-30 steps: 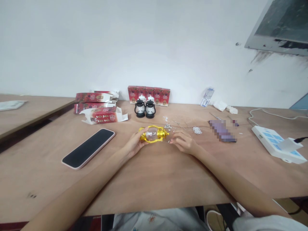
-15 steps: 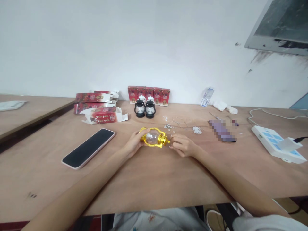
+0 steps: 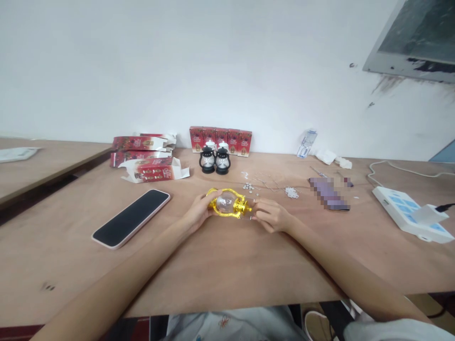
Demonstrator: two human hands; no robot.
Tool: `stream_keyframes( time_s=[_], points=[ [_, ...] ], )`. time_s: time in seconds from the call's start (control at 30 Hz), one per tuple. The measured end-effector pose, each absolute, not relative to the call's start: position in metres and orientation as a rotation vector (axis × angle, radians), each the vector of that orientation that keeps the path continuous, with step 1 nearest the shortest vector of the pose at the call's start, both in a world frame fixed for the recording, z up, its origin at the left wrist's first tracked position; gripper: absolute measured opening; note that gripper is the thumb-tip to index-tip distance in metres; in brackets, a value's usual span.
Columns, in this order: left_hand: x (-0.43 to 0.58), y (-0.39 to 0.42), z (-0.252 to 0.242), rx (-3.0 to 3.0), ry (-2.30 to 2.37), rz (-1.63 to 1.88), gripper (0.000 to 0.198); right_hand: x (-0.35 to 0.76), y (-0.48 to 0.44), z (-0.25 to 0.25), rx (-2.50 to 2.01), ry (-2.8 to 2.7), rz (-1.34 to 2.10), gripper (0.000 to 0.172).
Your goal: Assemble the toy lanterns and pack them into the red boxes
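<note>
A small gold lantern [image 3: 225, 203] with a clear globe lies on its side above the table, its base to the left and its pointed top to the right. My left hand [image 3: 201, 210] is closed around the base end, thumb on top. At the pointed top, my right hand [image 3: 270, 214] is pinched on a thin wire handle [image 3: 251, 218], whose ends show beside the lantern's cap. Most of the wire is hidden by my fingers, and I cannot tell whether its ends sit in the lantern.
Two black lanterns [image 3: 215, 162] stand before red boxes [image 3: 221, 137], with white lanterns between. Opened red cartons [image 3: 152, 169] and a phone [image 3: 131, 218] lie left. Button cells [image 3: 248, 186], loose wires [image 3: 268, 181] and white bits [image 3: 291, 192] lie beyond my hands. A power strip [image 3: 408, 213] is right.
Almost nothing differs. Both hands keep their grip on the lantern and the wire, and the whole view has shifted very slightly.
</note>
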State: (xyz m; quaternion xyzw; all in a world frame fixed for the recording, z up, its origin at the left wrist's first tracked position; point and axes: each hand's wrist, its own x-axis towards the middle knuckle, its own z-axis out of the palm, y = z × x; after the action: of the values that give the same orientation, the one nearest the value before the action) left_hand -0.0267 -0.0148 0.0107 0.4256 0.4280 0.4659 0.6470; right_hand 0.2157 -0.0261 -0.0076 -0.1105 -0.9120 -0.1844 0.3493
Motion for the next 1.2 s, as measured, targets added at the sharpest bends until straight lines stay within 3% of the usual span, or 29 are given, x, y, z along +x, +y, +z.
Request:
stream_keyframes(
  time_s=[0.47, 0.83, 1.07, 1.2],
  points=[
    [-0.025, -0.018, 0.018, 0.982, 0.957, 1.165, 0.031, 0.216, -0.025, -0.005, -0.330, -2.307, -0.400, 0.015],
    [-0.019, -0.021, 0.011, 0.919, 0.920, 1.222, 0.032, 0.209, -0.021, -0.011, -0.330, -2.350, -0.356, 0.019],
    [-0.026, -0.014, 0.017, 1.010, 1.054, 1.353, 0.041, 0.217, -0.018, -0.006, -0.488, -2.329, -0.570, 0.010],
    [-0.025, -0.012, 0.013, 1.052, 1.091, 1.405, 0.045, 0.224, -0.013, -0.013, -0.603, -2.277, -0.630, 0.021]
  ],
)
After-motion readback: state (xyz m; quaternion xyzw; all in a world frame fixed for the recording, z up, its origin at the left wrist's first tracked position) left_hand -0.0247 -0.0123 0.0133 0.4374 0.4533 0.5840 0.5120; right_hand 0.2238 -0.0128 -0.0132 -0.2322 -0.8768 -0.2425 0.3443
